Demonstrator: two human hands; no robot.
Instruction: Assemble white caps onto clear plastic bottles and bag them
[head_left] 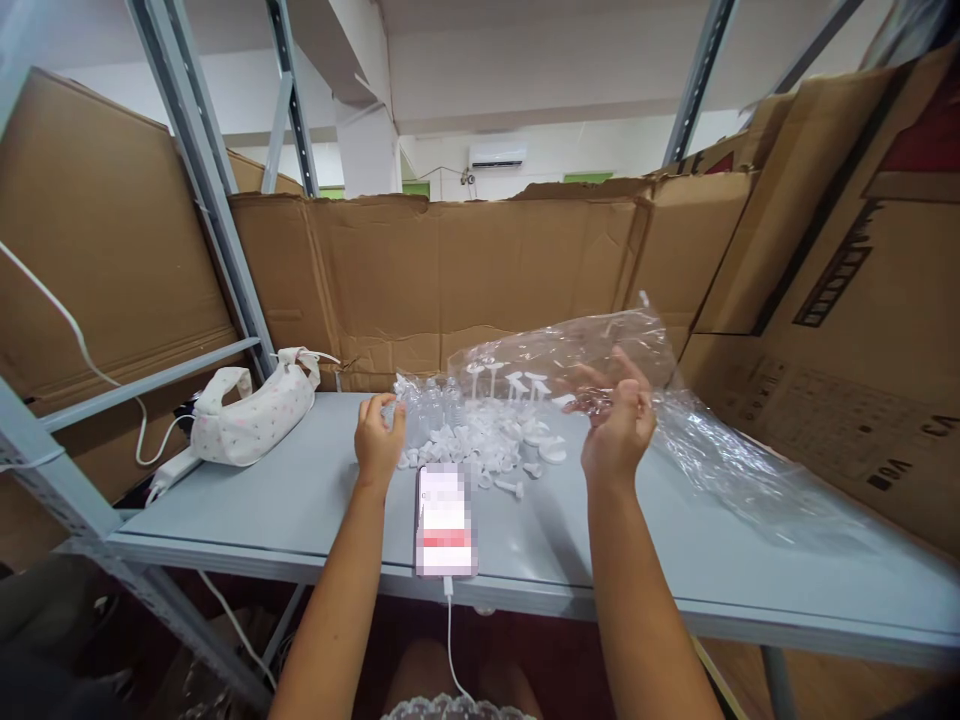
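My right hand (pixel 621 430) grips a large clear plastic bag (pixel 555 345), with some fingers seen through the film. The bag is raised off the shelf and stretches left behind a heap of small white plastic parts (pixel 480 440). White pump-like pieces with stems (pixel 517 385) show upright at the back of the heap. Clear bottle-like containers (pixel 431 410) stand at its left side. Beside them is my left hand (pixel 379 440), fingers curled toward the thumb; what lies between them, if anything, is hidden. Flat white discs (pixel 551 448) lie at the heap's right.
A phone (pixel 446 520) with a white charging cable (pixel 450 630) lies near the front edge of the grey shelf (pixel 300 500). A white patterned fabric pouch (pixel 255 415) and power strip (pixel 174 470) sit left. Cardboard walls (pixel 480 270) enclose the back and sides; metal posts (pixel 202 180) rise left.
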